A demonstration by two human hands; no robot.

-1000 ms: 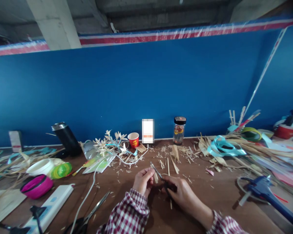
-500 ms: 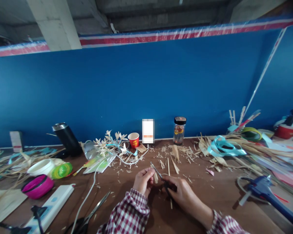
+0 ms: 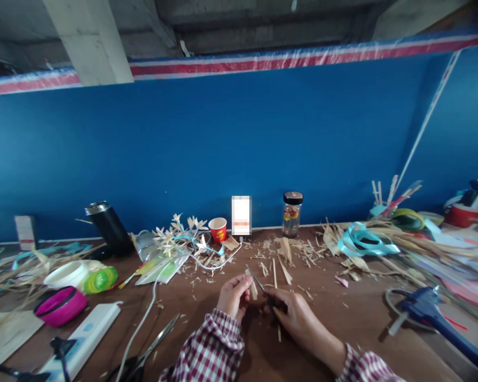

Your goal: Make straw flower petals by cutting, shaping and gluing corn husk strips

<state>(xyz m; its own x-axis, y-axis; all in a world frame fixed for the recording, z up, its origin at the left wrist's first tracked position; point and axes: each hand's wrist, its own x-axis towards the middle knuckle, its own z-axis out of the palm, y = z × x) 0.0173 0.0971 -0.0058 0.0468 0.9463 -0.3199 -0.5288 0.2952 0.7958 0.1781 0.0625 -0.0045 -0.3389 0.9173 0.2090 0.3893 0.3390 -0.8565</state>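
Observation:
My left hand (image 3: 235,294) pinches a small pale straw piece (image 3: 254,291) between thumb and fingertips, just above the brown table (image 3: 219,350). From the right, my right hand (image 3: 292,310) is closed around dark-handled scissors (image 3: 258,283). Their slim blades point up and left and reach the straw piece at my left fingertips; whether the blades are apart is too small to tell. Part of the handle is hidden by my fingers. Beyond both hands lie pale straw scraps (image 3: 287,249) and a thin upright-lying strip (image 3: 274,273).
Straw flowers (image 3: 179,233), a red paper cup (image 3: 218,230) and a lidded glass jar (image 3: 292,215) stand behind. At left are larger scissors (image 3: 159,337), a white cable (image 3: 141,318) and a power strip (image 3: 90,334). At right lie a blue glue gun (image 3: 426,305) and turquoise ribbon (image 3: 362,241).
Both hands keep nearly the same pose, with the blades still at the straw piece. The view has shifted very slightly.

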